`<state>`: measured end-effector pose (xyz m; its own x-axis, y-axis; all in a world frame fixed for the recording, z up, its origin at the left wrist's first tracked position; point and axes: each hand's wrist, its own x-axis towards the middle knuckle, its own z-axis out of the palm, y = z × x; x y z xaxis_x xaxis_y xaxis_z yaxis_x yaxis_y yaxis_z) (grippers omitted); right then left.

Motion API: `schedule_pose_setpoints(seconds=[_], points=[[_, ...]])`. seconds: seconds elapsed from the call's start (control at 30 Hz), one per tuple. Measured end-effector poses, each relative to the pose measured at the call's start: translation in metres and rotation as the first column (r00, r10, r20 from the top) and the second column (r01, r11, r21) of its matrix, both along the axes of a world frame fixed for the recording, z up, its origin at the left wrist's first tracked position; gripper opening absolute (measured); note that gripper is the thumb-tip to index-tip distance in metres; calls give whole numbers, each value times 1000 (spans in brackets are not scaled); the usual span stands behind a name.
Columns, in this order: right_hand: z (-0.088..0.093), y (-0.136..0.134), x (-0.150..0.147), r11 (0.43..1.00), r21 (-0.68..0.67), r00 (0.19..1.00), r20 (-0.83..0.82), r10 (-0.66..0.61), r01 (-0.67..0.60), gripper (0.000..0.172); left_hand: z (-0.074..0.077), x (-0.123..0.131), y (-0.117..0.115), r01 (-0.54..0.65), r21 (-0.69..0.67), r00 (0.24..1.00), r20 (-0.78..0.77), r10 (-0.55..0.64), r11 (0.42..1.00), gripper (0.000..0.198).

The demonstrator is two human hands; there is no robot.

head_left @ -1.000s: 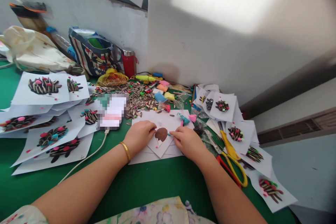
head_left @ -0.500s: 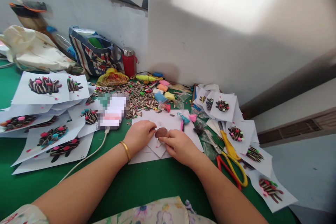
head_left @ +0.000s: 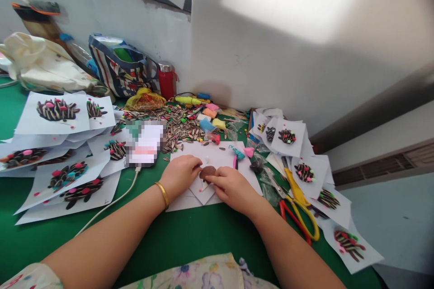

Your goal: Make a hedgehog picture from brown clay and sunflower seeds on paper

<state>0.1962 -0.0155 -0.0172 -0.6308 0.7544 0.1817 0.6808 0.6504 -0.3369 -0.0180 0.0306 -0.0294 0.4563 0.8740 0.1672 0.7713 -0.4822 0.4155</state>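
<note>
A flattened brown clay piece (head_left: 206, 173) lies on a small white paper card (head_left: 205, 195), which rests on larger white sheets (head_left: 181, 204). The card also bears a thin drawn shape with a tiny pink dot, just below the clay. On the left of the clay is my left hand (head_left: 181, 176), its thumb and fingertips drawn together; whatever is between them is hidden. My right hand (head_left: 233, 187) comes from the other side, fingers curled, with the index fingertip on the clay's right edge.
Sunflower seeds (head_left: 185, 128) spread behind the sheets, beside soft clay packs (head_left: 206, 125). A phone (head_left: 145, 144) with a cable lies left. Decorated cards (head_left: 77, 174) pile up there, and more cards (head_left: 305, 169) lie right, near scissors (head_left: 298, 216) and a yellow cutter (head_left: 295, 185).
My right index finger has shifted slightly on the brown clay, and a little more of its surface shows. The left hand stays almost still.
</note>
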Motion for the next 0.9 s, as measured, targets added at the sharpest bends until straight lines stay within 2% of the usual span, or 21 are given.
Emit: schedule_pose_setpoints(seconds=[0.23,0.33,0.4,0.5,0.63,0.77,0.9], points=[[2,0,0,999,-29,1000,-1,26,-26,33,1,0,0,-7,-14,1000,-10,7,1000,18],[8,3,9,992,-20,992,5,-125,125,26,3,1,0,-15,-21,1000,-20,15,1000,18],[8,6,16,969,-19,970,20,-244,244,14,3,1,-1,-18,-23,1000,-25,18,1000,18],[5,10,22,952,-48,949,102,-297,303,20,3,1,-1,-24,-18,999,-26,23,1000,18],[2,13,23,951,-48,933,213,-288,305,28,2,0,-2,-41,-13,998,-39,41,999,19],[8,10,25,967,-8,921,307,-239,254,29,4,0,-2,-48,-3,997,-52,48,999,20],[10,6,25,971,53,909,342,-237,234,35,5,1,-4,-14,24,999,-46,15,1000,20]])
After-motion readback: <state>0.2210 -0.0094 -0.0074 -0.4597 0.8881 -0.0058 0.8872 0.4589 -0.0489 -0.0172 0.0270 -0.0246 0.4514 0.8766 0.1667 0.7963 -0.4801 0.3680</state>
